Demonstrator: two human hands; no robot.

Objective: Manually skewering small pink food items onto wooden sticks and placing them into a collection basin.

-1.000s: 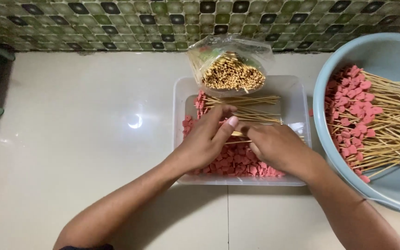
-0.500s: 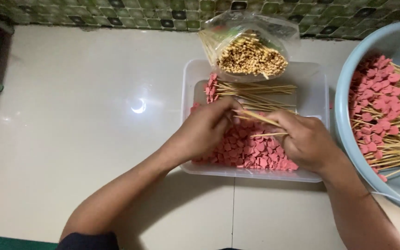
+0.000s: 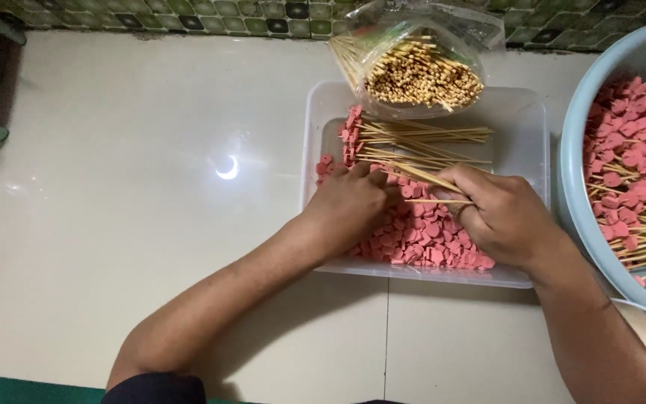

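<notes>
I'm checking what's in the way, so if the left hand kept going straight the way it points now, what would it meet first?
The left hand points up and right across the clear plastic tray. It would probably meet the loose bamboo skewers lying in the tray first, with the bag of skewers beyond; depth is hard to judge.

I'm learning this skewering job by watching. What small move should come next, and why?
Probably push a pink slice onto the skewer: the right hand holds bare sticks over the clear tub, and the left hand rests on the slices at their tips.
</notes>
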